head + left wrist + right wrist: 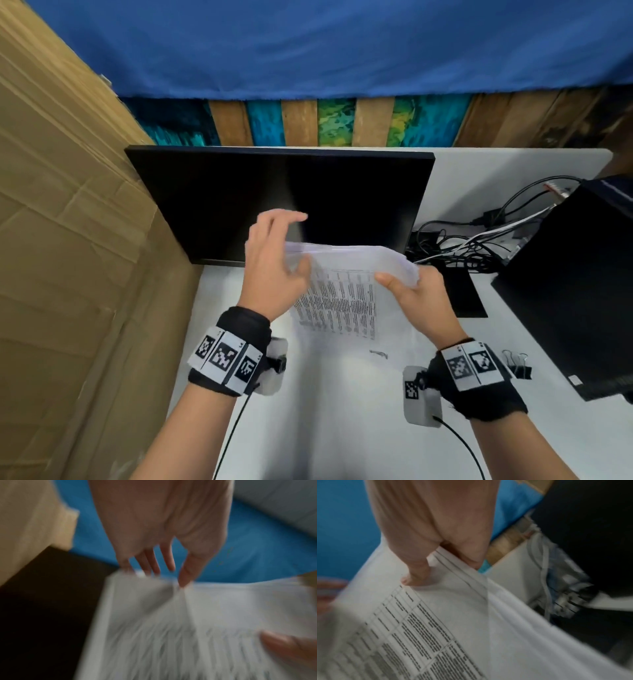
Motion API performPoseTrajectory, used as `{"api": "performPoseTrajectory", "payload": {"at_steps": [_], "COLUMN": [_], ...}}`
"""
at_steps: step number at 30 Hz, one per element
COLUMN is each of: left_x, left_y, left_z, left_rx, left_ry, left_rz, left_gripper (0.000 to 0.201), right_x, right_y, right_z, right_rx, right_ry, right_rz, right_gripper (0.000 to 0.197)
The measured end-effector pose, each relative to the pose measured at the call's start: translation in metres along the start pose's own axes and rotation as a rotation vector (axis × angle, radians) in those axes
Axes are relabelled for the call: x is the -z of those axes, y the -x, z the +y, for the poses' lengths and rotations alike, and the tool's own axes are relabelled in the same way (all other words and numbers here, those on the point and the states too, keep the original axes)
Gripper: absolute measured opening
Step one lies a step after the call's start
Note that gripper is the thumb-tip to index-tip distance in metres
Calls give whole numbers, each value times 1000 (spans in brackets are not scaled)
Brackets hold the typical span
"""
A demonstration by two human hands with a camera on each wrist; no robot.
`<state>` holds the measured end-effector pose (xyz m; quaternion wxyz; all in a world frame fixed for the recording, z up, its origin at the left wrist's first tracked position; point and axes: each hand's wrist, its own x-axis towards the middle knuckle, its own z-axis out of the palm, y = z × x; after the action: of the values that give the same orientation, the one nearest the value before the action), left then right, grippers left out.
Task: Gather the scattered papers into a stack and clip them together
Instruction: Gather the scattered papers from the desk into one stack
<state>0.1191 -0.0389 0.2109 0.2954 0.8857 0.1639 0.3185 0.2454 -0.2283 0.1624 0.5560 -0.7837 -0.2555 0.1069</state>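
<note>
A stack of printed papers is held tilted above the white desk, in front of the monitor. My right hand grips its right edge, thumb on the printed face and fingers behind, as the right wrist view shows. My left hand is at the top left corner with straight, spread fingers and the thumb tip touching the top edge of the papers. Black binder clips lie on the desk just right of my right wrist. The wrist views are blurred.
A dark monitor stands close behind the papers. A cardboard wall closes the left side. A black computer case and tangled cables fill the right. A small dark item lies on the desk below the papers.
</note>
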Motion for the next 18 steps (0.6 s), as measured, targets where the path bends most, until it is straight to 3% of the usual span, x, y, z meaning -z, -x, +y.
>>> {"api": "performPoseTrajectory", "payload": {"at_steps": [4,7,10,12,14,18], "left_x": [-4,-11,9,26,39,35], "left_y": [-12,-10,-11,-15,-16,-10], "left_z": [18,9,-7,-20,-30,-44], "left_rx": [-62,34,211,289,355,484], "left_ry": [-291,-178,232,347,402,482], "left_rz": [-249,-210,-146,-87,-36,3], "left_gripper": [28,27,17,19,23,22], "right_x": [-19,-17,5,23,34,29], "right_y": [-7,-7,-8,-6,-2,7], "right_z": [-37,-37,-9,16,36,53], "right_rx": [246,256,61,-124,-215,-316], "right_ry": [55,147,358,356,167,-246], "right_rz": [-55,-76,-178,-169,-63,51], "right_gripper": [19,13,24,19,14,35]}}
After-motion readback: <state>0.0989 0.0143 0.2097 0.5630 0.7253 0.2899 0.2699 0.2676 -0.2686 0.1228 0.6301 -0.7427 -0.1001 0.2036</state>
